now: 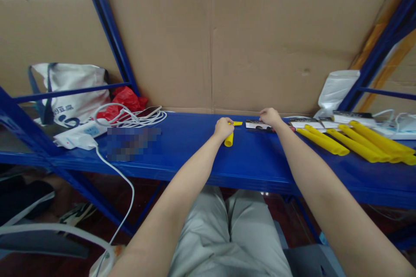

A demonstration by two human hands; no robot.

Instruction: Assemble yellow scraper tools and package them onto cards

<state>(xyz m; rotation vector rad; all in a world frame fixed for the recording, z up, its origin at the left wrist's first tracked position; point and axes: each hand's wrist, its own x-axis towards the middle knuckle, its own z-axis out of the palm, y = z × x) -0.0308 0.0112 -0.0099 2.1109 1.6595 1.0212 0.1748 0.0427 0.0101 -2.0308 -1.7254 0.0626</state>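
Note:
My left hand (223,128) is closed around a short yellow tube (229,140), whose open end points toward me above the blue shelf. A flat yellow piece (238,124) sticks out to the right of those fingers; I cannot tell whether it is part of the tube. My right hand (271,116) has its fingers bent together at the right end of a black-and-white card (255,124). Whatever those fingertips pinch is too small to make out. Beside the card, partly behind the right wrist, lies a dark tool with red parts (269,129).
Several yellow sleeves (370,145) and more black-and-white cards (305,123) lie on the blue shelf (188,143) to the right. Leftward are a power strip (81,132), coiled white cables (139,119), a red plastic bag (125,99) and a tote bag (74,86). Cardboard (211,52) walls the back.

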